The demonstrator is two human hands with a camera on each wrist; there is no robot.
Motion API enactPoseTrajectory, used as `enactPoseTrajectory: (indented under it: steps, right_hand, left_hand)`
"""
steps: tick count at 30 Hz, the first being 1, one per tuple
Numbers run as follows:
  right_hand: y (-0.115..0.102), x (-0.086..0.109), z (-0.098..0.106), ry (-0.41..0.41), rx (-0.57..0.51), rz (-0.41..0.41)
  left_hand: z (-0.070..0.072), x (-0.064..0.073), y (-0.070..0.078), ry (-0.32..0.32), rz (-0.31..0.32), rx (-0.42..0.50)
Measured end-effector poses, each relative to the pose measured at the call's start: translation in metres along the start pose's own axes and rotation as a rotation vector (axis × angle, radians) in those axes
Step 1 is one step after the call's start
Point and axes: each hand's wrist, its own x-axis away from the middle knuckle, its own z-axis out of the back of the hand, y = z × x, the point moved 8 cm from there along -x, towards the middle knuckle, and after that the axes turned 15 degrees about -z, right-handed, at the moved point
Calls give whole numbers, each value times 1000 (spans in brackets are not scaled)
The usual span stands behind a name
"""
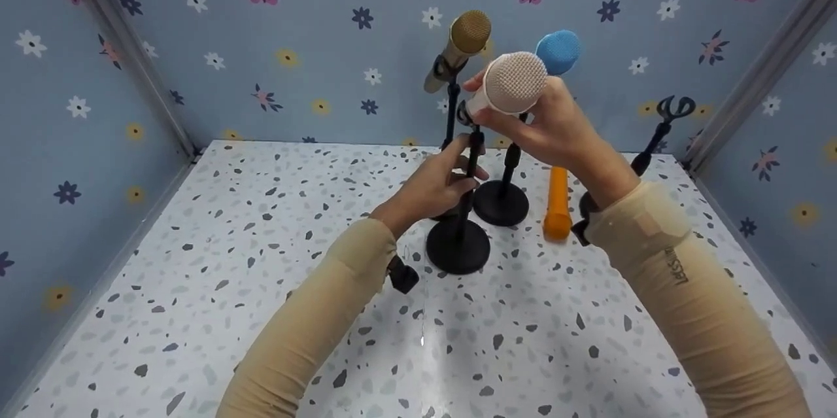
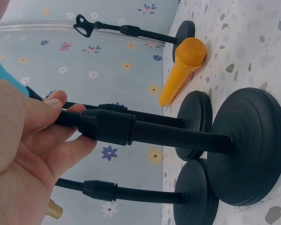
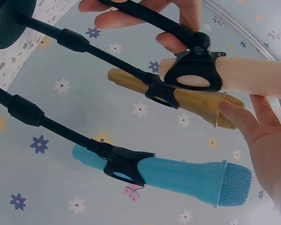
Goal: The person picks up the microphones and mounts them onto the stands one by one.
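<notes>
My right hand [image 1: 556, 127] grips a pale pink microphone [image 1: 515, 83] just below its mesh head. In the right wrist view, the handle of that microphone [image 3: 255, 77] sits in the black clip [image 3: 194, 75] of the front microphone stand [image 1: 458, 246]. Thumb and fingers of my left hand [image 1: 431, 186] are round this stand's pole, above the thicker collar [image 2: 105, 125] in the left wrist view. Behind stand two more stands: one bears a gold microphone [image 1: 469, 33], the other a blue microphone [image 1: 559, 52]. The pale microphone's head faces the head camera.
An orange microphone [image 1: 558, 209] lies on the speckled tabletop [image 1: 261, 313], right of the stands. Farther right is a stand with an unfilled clip [image 1: 675, 107]. The round bases stand close together. Flowered panels [image 1: 294, 32] enclose the back and sides.
</notes>
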Motion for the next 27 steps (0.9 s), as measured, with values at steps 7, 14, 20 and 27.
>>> enactPoseTrajectory:
  steps: [7, 14, 20, 27]
  right_hand:
    - [1, 2, -4, -8, 61, -28]
    - [-16, 7, 5, 14, 124, 58]
    - [-19, 8, 9, 56, 152, 61]
    - [-19, 6, 8, 44, 169, 53]
  left_hand:
    - [0, -1, 0, -16, 4, -77]
    - [0, 1, -2, -28, 14, -94]
    - [-1, 1, -3, -22, -7, -118]
    - [-3, 2, -7, -28, 15, -110]
